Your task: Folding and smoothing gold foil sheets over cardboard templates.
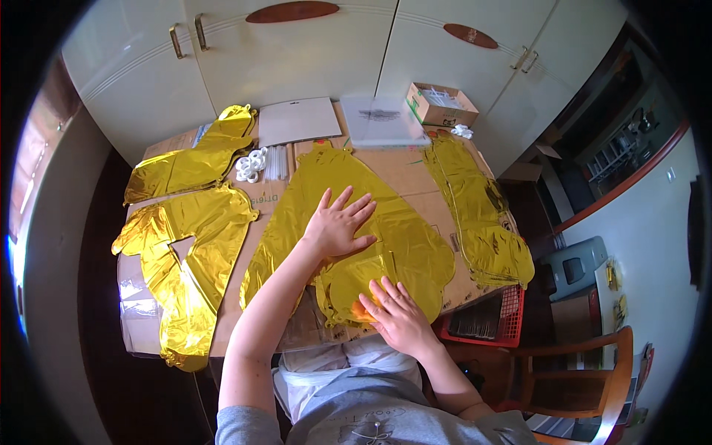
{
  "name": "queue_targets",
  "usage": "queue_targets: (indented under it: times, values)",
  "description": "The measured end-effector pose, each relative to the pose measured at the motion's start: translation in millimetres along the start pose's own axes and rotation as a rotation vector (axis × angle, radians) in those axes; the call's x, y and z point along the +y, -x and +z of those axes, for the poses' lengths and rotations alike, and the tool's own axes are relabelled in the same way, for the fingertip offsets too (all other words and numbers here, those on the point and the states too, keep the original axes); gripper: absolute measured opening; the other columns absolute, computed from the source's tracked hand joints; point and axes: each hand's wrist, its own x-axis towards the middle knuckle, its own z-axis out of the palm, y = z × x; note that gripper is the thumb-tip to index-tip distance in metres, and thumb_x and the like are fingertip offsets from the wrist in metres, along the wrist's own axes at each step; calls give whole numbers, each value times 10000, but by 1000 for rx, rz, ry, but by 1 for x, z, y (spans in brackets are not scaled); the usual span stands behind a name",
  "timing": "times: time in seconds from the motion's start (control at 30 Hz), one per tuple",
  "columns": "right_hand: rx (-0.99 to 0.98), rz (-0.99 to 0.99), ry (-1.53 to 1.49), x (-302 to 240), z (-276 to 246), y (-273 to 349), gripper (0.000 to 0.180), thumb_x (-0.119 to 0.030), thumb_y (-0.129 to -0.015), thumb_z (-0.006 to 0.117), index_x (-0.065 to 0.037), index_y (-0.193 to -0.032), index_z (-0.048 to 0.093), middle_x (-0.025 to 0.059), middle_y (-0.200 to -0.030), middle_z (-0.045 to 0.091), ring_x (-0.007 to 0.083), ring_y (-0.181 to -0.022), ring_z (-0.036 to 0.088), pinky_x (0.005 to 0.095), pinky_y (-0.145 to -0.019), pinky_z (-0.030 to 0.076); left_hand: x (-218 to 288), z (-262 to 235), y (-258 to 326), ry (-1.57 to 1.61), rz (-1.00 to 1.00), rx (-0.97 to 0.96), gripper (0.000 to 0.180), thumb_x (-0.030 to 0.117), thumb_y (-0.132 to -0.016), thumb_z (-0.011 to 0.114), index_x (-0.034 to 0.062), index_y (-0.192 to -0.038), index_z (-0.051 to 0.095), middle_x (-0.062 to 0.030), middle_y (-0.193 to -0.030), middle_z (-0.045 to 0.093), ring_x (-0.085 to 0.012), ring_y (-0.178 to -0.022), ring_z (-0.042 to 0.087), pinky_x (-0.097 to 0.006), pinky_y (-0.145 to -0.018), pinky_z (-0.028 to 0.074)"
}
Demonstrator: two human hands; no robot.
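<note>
- the left hand [337, 222] lies flat with fingers spread wide on the upper part of a deflated gold foil balloon [400, 237] at the middle of the table [415, 172]; its grip holds nothing, it only presses down.
- the right hand [397, 311] rests palm down on the balloon's near edge, fingers together and loosely flat, covering a small orange piece [361, 310]; whether it pinches that piece i cannot tell.
- likely trouble: the foil is thin and slick, so pressing hard or sliding the palms could crease it or split a seam, and the near edge overhangs the table's front, where a tug could pull the whole sheet off.
- another gold balloon [475, 211] lies just to the right with its lower end hanging over the table corner; a sweep of the right forearm could knock it down toward the red crate [486, 322].
- two more gold balloons [185, 245] lie well to the left, clear of both hands.
- containers: an open cardboard box [440, 105] at the far right of the table holds pale, clear-wrapped items too small to tell.
- the red crate, low beside the table, holds what look like flat dark things standing on edge.
- loose on the table, in no container: a cluster of white rings [251, 165] beside clear straws [276, 162], and two pale flat sheets [299, 120] at the far edge.
</note>
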Motion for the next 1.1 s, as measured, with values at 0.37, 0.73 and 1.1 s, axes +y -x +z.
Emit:
queue_targets:
  times: [0.37,0.73,1.1]
  values:
    - [-56,-52,-27,4,6,2,640,-227,-844,674,-241,-1442,446,32,-1501,413,303,-1410,332,503,-1142,275,-1,3,0,-22,-8,1,819,726,-888,300,203,-1517,290,12,-1574,282,-298,-1464,205,-557,-1171,130]
    - [-119,-120,53,6,3,1,556,-285,-895,603,-277,-1431,456,13,-1492,428,298,-1396,359,486,-1154,263,-1,-3,-1,-19,6,-43,1009,876,-774,287,202,-1524,271,-2,-1574,279,-302,-1468,187,-559,-1174,122]
    - [-123,-128,-10,7,1,1,567,-258,-878,638,-276,-1419,470,5,-1496,418,299,-1396,351,504,-1143,271,-1,-5,0,-4,8,-62,1119,923,-676,378,201,-1524,274,-12,-1578,270,-308,-1471,175,-558,-1176,111]
